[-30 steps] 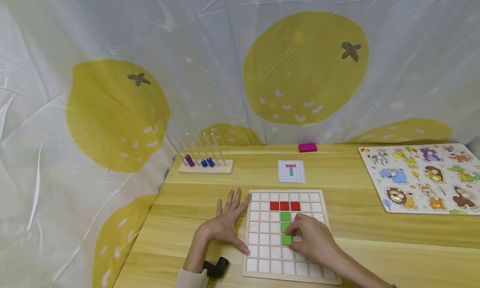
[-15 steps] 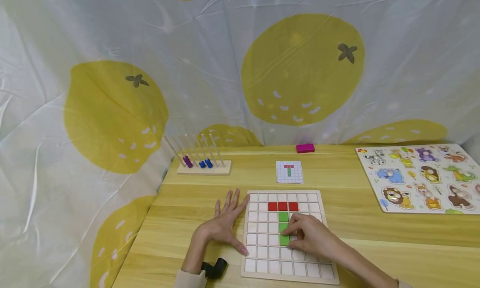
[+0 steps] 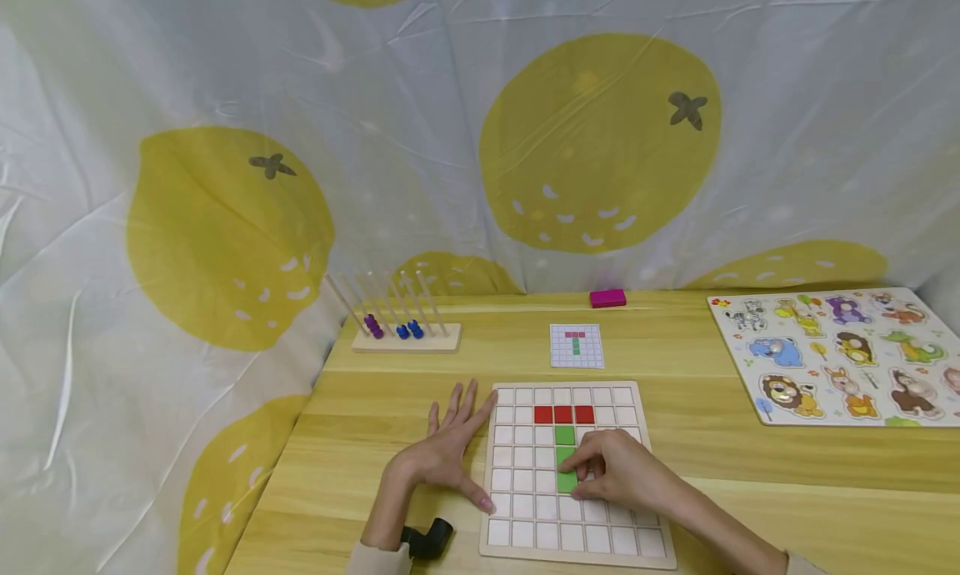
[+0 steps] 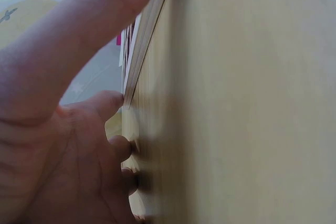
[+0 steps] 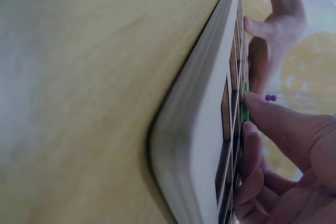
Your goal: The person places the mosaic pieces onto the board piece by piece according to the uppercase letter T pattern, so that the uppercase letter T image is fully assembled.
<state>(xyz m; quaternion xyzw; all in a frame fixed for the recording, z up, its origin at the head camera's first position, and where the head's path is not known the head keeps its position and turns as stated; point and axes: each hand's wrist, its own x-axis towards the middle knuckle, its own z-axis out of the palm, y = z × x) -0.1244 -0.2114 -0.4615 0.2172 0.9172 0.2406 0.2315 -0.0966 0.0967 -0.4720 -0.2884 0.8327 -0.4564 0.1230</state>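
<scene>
A wooden grid board [image 3: 562, 384] with white squares lies on the table. Near its top is a row of red tiles [image 3: 563, 414], with a column of green tiles running down from the middle one. My right hand [image 3: 626, 473] pinches the lowest green tile [image 3: 566, 482] between thumb and index finger, its other fingers curled underneath. In the right wrist view, a sliver of green [image 5: 246, 113] shows at those fingertips. My left hand [image 3: 444, 457] is spread beside the board's left edge, index fingertip and thumb touching the rim, the other fingertips on the table.
Beyond the board lies a pattern card [image 3: 588, 357] with a red and green T. A peg stand with beads [image 3: 408, 340] is back left; a magenta block [image 3: 607, 298] sits by the curtain. The animal puzzle [image 3: 817, 375] lies right, and a black object [image 3: 433, 539] is at the left wrist.
The head view has shifted slightly. Both hands keep their places: the right at the lowest green tile, the left against the board's edge.
</scene>
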